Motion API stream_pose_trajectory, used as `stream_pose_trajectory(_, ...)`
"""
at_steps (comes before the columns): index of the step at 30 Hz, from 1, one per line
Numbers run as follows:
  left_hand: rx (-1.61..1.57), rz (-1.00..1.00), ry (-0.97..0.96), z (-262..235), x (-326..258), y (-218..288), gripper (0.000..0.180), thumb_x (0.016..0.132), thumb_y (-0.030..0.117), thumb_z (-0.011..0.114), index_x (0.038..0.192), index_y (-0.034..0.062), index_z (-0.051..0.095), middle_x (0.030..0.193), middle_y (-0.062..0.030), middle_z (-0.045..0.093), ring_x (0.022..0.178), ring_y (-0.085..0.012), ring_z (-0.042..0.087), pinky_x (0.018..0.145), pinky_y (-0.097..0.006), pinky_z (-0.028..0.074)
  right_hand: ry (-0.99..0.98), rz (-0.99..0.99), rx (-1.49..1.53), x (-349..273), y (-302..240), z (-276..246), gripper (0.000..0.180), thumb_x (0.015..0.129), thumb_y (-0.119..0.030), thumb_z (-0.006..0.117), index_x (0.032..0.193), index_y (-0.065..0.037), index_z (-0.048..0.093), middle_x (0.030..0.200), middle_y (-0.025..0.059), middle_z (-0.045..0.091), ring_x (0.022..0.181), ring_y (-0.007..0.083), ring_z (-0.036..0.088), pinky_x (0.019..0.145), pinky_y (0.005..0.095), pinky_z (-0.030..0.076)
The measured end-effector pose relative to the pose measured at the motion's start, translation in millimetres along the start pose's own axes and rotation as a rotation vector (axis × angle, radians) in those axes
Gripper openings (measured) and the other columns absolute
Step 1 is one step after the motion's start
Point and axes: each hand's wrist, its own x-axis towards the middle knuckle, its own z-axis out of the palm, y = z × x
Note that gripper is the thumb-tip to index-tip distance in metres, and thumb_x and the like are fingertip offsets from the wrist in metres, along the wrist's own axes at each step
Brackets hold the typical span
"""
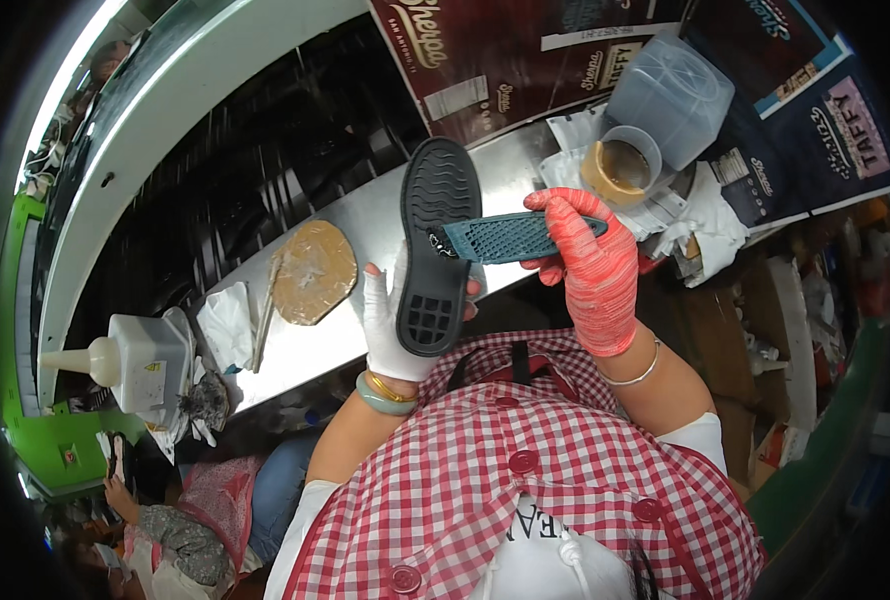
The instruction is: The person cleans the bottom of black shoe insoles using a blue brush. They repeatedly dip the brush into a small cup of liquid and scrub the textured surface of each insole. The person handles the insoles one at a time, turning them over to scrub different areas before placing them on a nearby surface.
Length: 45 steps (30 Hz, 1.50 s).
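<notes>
My left hand [393, 320], in a white glove with bare fingertips, grips a black shoe sole [443, 200] from beneath and along its sides. The sole stands roughly lengthwise in front of me, its wavy tread and squared heel pattern facing up. In a coral-red glove, my right hand [595, 270] is closed on a flat teal strip-shaped tool [515, 238] with a diamond-patterned face. The tool's left end meets the middle of the sole, where a small glossy dark patch shows. Whether that end carries bristles, I cannot tell.
On the metal bench [315, 355] lie a round tan disc [315, 272], a thin stick [267, 315] and white paper [227, 325]. A spouted white bottle [145, 368] stands left. At right are a cup of amber liquid [620, 168] and a clear plastic container [670, 100]. Another person [190, 535] sits lower left.
</notes>
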Motion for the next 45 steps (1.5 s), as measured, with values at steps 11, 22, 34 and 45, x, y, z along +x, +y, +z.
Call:
stream_pose_trajectory(11,0.047,-0.013,-0.112,-3.5,-1.8,1.2,0.085,0.082,0.076,0.022,0.141,0.0136,0.027,0.122,-0.0144,0.05,0.097,-0.027,0.059,0.078,-0.037,0.051,-0.047,-0.007,-0.149,-9.1,5.2,13.1,0.022,0.091,-0.019,0.055,0.098,-0.001,0.064,0.078,0.0042,0.065,0.064,0.0072,0.062,0.048,0.0172,0.043)
stream_pose_trajectory(22,-0.003,0.059,-0.087,-0.1,8.9,6.0,0.081,0.086,0.071,0.02,0.143,0.0138,0.025,0.132,-0.0136,0.044,0.108,-0.0308,0.054,0.09,-0.043,0.047,-0.143,0.004,-0.16,-35.7,9.0,24.1,0.017,0.091,-0.007,0.055,0.1,0.005,0.062,0.096,0.011,0.066,0.078,0.0098,0.062,0.065,0.0224,0.054)
stream_pose_trajectory(34,-0.143,-0.142,-0.215,-2.3,8.2,10.0,0.079,0.088,0.068,0.014,0.142,0.0116,0.026,0.133,-0.0159,0.043,0.115,-0.0309,0.051,0.098,-0.044,0.042,-0.363,-0.066,-0.308,-27.8,9.4,6.1,0.017,0.09,-0.011,0.057,0.099,0.001,0.064,0.087,0.0052,0.064,0.071,0.0055,0.057,0.064,0.0211,0.051)
stream_pose_trajectory(45,0.118,-0.412,-0.174,-1.6,7.4,17.0,0.089,0.085,0.073,0.017,0.141,0.0048,0.027,0.137,-0.0159,0.04,0.123,-0.0256,0.044,0.101,-0.039,0.038,-0.482,0.444,-0.374,-1.7,-34.5,19.4,0.023,0.09,-0.023,0.058,0.101,-0.003,0.062,0.086,0.004,0.064,0.057,0.0061,0.058,0.051,0.0178,0.045)
